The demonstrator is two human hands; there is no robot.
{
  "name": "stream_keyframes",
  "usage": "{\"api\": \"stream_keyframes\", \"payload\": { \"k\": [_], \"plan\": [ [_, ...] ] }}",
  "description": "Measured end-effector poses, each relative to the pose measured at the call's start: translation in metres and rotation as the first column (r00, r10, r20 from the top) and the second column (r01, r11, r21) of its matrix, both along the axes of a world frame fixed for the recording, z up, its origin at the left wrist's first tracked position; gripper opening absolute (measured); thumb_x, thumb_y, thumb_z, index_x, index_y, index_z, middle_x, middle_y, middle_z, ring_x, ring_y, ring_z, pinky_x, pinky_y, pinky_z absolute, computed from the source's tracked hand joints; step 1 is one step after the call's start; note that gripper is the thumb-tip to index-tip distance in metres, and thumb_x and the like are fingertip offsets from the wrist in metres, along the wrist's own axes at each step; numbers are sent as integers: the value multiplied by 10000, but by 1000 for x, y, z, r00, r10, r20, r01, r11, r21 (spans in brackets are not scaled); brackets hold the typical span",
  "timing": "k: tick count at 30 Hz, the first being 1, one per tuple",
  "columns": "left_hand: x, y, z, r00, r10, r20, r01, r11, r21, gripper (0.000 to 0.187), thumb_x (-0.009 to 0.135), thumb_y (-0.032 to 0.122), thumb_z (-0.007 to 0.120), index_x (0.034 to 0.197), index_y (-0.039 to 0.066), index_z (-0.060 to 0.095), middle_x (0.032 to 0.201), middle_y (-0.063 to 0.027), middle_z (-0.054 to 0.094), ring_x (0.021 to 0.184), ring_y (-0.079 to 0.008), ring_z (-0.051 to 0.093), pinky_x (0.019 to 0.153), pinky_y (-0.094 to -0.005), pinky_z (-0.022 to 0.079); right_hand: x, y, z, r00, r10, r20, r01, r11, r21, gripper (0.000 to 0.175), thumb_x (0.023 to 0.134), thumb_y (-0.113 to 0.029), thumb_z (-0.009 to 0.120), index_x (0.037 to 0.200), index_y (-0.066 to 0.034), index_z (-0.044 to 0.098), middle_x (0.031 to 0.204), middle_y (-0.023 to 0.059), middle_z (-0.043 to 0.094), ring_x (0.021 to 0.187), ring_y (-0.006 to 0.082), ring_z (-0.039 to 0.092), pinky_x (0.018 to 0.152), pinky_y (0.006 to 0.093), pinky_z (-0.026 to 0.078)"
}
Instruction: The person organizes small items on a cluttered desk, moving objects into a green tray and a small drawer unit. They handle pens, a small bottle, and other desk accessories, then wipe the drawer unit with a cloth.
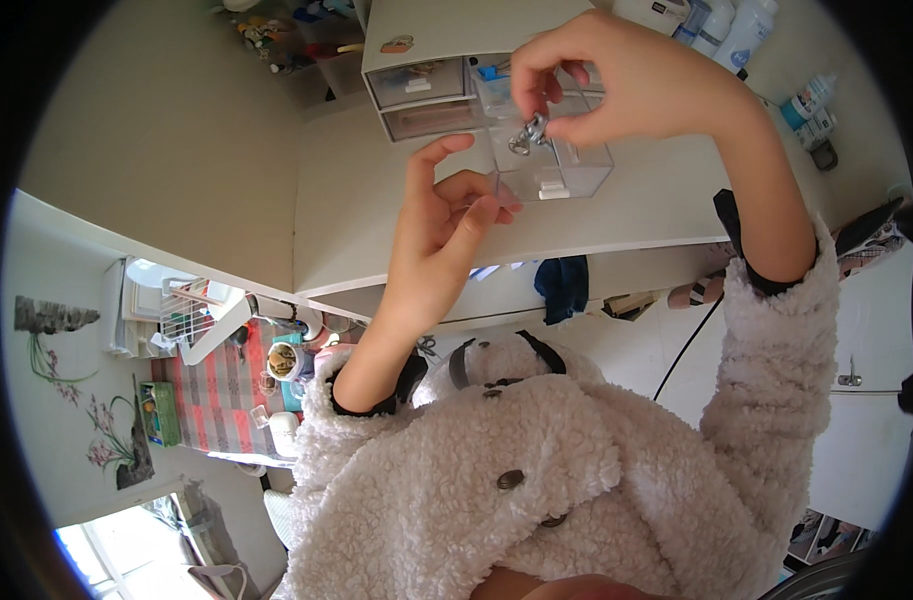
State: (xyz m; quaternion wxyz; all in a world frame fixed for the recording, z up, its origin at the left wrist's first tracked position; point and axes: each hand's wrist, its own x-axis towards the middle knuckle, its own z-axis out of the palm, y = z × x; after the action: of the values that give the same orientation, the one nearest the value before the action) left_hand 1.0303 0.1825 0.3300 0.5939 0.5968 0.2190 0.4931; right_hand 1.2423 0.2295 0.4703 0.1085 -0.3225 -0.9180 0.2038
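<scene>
My right hand (614, 82) pinches a small silvery metal piece with a ring (529, 136), perhaps a key ring or clasp, between thumb and fingertips. It hangs over a clear plastic drawer (584, 182) with a white handle. The drawer sticks out from a small white drawer unit (456, 30). At the drawer's front left corner, my left hand (449, 217) has its thumb and lower fingers on the plastic, while its index finger points away from it. A blue item (491, 73) shows toward the drawer's back. My right hand hides part of the unit.
The unit stands on a white shelf (351, 217) beside a tall side panel (201, 150). Several bottles (745, 34) stand at the back right. Clear bins (299, 52) hold small things at the back left. A dark blue cloth (563, 289) hangs below the shelf edge.
</scene>
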Motion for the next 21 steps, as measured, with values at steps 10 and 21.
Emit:
{"api": "stream_keyframes", "payload": {
  "k": [10,21],
  "plan": [
    [1,-2,1,1000,-5,4,5,1000,-12,475,966,11,492,1385,39,269,963,-95,607,950,-187,620,896,-314,480,23,-11,-8,964,-56,-261,69,997,43,181,771,34,689,908,-44,601,921,38,635,910,139,597,841,298,479],
    [-6,-4,13,883,397,-251,-375,917,133,387,970,93,550,1314,12,393,906,-51,572,815,-99,532,785,-251,445,33,-14,-23,907,-78,-413,79,997,-14,184,814,28,684,972,-28,609,962,33,613,938,132,603,863,282,487]
  ]
}}
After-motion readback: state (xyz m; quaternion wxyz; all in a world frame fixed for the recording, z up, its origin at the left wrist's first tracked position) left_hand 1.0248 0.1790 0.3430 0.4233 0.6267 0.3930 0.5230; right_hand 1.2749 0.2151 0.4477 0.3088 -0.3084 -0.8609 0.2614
